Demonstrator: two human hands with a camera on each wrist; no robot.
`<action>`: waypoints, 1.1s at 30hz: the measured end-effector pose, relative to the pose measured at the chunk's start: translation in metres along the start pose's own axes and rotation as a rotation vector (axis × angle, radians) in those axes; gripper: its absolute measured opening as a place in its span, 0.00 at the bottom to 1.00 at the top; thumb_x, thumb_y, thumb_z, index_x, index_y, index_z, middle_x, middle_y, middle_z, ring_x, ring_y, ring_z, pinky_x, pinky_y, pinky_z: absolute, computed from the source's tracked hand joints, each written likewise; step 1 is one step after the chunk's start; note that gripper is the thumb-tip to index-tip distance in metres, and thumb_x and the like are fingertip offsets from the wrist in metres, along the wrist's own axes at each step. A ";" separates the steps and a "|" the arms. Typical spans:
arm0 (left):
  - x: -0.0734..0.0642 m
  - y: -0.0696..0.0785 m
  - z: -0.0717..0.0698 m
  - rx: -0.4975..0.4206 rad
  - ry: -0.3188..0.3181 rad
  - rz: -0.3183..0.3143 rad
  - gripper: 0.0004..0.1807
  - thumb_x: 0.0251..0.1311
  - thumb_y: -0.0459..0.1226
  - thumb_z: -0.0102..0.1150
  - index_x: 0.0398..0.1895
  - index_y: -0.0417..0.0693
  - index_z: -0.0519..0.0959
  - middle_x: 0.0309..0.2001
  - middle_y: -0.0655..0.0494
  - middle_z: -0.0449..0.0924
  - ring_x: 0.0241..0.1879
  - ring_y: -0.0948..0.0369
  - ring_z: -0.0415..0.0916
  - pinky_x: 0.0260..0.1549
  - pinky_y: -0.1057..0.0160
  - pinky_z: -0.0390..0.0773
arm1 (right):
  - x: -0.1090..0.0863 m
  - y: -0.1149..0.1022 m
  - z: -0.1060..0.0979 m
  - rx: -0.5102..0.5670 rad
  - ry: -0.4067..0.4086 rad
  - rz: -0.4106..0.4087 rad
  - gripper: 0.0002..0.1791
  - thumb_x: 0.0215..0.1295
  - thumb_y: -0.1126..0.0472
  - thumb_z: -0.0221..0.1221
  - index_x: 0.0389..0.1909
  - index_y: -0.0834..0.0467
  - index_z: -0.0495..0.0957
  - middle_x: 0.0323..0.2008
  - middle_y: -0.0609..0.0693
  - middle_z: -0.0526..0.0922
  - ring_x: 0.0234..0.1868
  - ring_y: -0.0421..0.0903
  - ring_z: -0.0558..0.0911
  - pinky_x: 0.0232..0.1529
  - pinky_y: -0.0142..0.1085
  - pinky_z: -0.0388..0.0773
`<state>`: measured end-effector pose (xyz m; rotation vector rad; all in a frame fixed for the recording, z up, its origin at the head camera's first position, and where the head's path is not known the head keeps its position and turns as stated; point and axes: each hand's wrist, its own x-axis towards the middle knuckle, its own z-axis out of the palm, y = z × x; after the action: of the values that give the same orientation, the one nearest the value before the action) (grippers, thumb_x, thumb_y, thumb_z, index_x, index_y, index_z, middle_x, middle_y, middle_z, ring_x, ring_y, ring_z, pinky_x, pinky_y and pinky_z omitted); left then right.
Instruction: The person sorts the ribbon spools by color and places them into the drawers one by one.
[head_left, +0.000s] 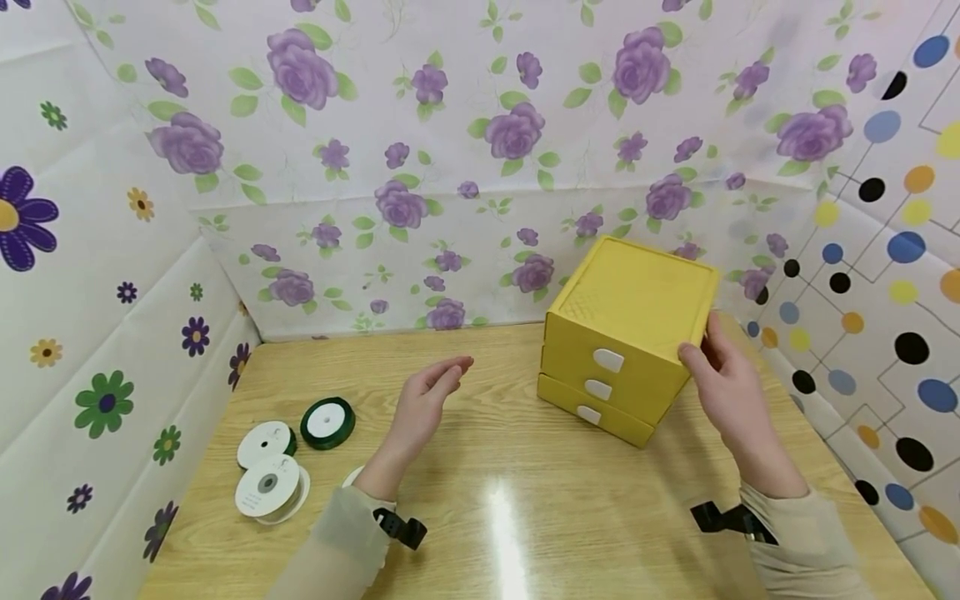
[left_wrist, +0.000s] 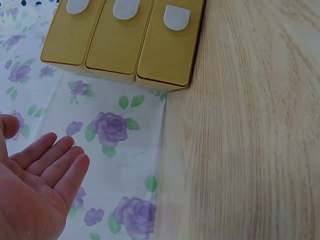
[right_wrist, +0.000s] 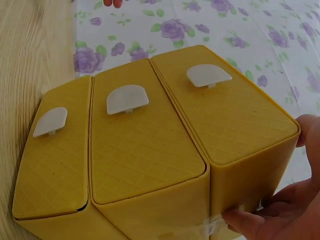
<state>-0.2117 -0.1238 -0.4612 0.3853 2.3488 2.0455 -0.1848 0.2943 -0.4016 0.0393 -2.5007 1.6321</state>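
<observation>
A yellow three-drawer storage box (head_left: 615, 358) with white pull tabs stands on the wooden table, right of centre near the back wall. All its drawers look closed. My right hand (head_left: 723, 387) grips the box's right side, its thumb on the top front edge and its fingers along the side wall. The right wrist view shows the drawer fronts (right_wrist: 145, 145) close up and a fingertip against the side. To the left of the box, my left hand (head_left: 427, 400) is held over the table, fingers extended and holding nothing; its palm (left_wrist: 30, 200) shows in the left wrist view.
On the table's left side lie white ribbon spools (head_left: 267, 485) and a spool of dark green ribbon (head_left: 327, 422). Another white spool is partly hidden under the left forearm. Flower-printed cloth (head_left: 450, 167) hangs behind; a dotted cloth (head_left: 885, 292) borders the right.
</observation>
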 end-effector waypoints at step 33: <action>0.016 0.022 0.023 -0.035 0.066 0.047 0.26 0.84 0.44 0.52 0.77 0.42 0.73 0.75 0.48 0.73 0.76 0.50 0.67 0.76 0.44 0.64 | 0.040 0.003 0.032 0.313 -0.206 -0.037 0.42 0.83 0.50 0.58 0.88 0.51 0.49 0.86 0.53 0.49 0.85 0.54 0.52 0.66 0.24 0.72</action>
<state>-0.2198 -0.0959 -0.4406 0.3817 2.3587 2.1491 -0.2279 0.2688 -0.4117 0.3018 -2.3370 2.0824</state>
